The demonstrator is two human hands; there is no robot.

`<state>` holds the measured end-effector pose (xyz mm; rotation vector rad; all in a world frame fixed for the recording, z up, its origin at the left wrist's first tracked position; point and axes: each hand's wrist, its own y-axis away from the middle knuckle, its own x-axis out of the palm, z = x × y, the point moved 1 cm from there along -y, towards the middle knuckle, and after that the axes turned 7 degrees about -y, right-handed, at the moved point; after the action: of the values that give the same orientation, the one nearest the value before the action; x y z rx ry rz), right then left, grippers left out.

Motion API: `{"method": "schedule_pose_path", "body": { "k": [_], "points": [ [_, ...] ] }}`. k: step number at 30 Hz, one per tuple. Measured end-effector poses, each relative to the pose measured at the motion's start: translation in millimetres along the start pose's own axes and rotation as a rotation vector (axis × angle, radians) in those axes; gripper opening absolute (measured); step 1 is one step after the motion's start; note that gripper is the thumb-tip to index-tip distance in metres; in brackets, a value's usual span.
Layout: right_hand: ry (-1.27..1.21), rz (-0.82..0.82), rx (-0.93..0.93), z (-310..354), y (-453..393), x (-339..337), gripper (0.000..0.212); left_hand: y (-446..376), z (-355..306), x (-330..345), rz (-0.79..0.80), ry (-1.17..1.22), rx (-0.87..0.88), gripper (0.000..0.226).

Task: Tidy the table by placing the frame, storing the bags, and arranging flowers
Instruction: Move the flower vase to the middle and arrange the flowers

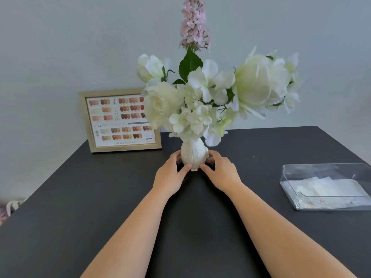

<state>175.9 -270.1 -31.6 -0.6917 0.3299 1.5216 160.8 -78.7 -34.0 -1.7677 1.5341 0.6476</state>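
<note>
A cream ceramic vase (193, 153) stands upright in the middle of the black table (100, 197). It holds white flowers (202, 101) and one tall pink sprig (194, 25). My left hand (170, 175) cups the vase's left side and my right hand (219, 173) cups its right side, fingers wrapped around the base. A gold picture frame (120, 120) with a nail colour chart leans upright against the wall at the back left. A clear plastic box (329, 187) at the right holds several flat clear bags (325, 187).
A pale wall (60, 47) runs behind the table. The table's left edge slants down to the lower left, where some pale fabric or cord (12, 205) shows beyond it. The flowers overhang the frame's right side.
</note>
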Motion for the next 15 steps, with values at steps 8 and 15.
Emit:
{"method": "schedule_pose_path", "body": {
  "k": [8,15],
  "points": [
    [0.029,0.000,-0.004,1.5,4.2,-1.3,0.045,3.2,1.9,-2.8,0.014,0.004,0.029,0.059],
    [0.011,-0.011,0.002,-2.2,5.6,-1.4,0.044,3.5,3.6,-3.7,0.015,0.045,0.052,0.057]
  ]
}}
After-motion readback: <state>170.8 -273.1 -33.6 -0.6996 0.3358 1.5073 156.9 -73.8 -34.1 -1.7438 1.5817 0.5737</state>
